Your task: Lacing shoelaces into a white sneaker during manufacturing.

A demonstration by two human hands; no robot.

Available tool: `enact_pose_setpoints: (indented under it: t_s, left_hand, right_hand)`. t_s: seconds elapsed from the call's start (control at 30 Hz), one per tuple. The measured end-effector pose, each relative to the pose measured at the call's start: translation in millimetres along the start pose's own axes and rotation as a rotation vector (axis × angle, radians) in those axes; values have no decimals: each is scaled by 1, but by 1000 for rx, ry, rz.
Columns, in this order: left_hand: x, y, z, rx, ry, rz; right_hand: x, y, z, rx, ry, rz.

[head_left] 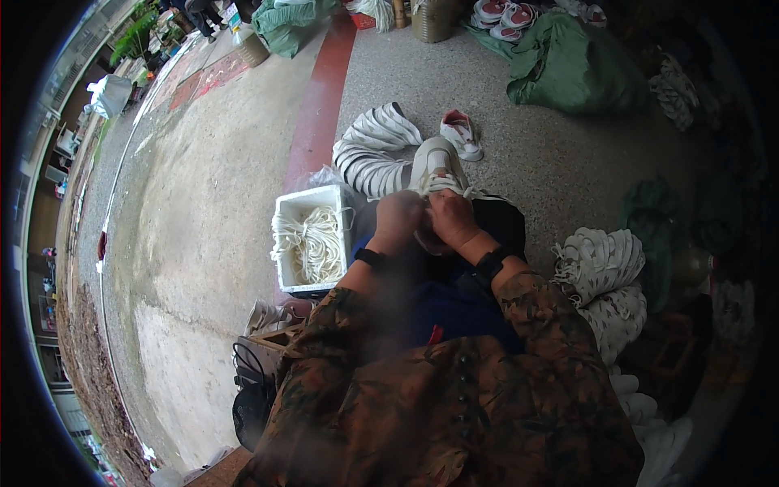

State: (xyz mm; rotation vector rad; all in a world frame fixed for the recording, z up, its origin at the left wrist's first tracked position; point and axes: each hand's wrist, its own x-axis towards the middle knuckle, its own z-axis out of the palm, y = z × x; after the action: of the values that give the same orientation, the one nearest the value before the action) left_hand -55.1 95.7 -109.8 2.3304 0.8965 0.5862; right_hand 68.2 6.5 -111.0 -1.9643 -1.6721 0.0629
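Note:
A white lace-up sneaker rests in front of my lap, its toe pointing away from me. My left hand is at the left of its opening, fingers bent inward and a little blurred. Close beside it, my right hand is closed on the white shoelace across the tongue. The fingertips of both hands meet near the top eyelets, so the exact grip of the left is partly hidden. A white foam box stands left of my knees, holding a bundle of white shoelaces.
Beyond the sneaker lies a curved row of nested white shoe pieces, next to a red-and-white shoe. Laced white shoes are stacked at my right. A green sack sits far right; a black bag is near left.

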Motion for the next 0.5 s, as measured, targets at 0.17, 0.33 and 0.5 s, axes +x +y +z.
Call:
enact_pose_setpoints:
  t_s: [0.17,0.33,0.5]
  left_hand:
    - [-5,-15,1,-488,-44,-155]
    - [-5,-21,-1,-622,-129,-195]
    - [-6,-27,4,-682,-79,-217]
  right_hand:
    - [10,2,9,-66,-89,0]
    - [18,5,0,-32,-151,-156]
    - [12,11,-3,9,-151,-204]
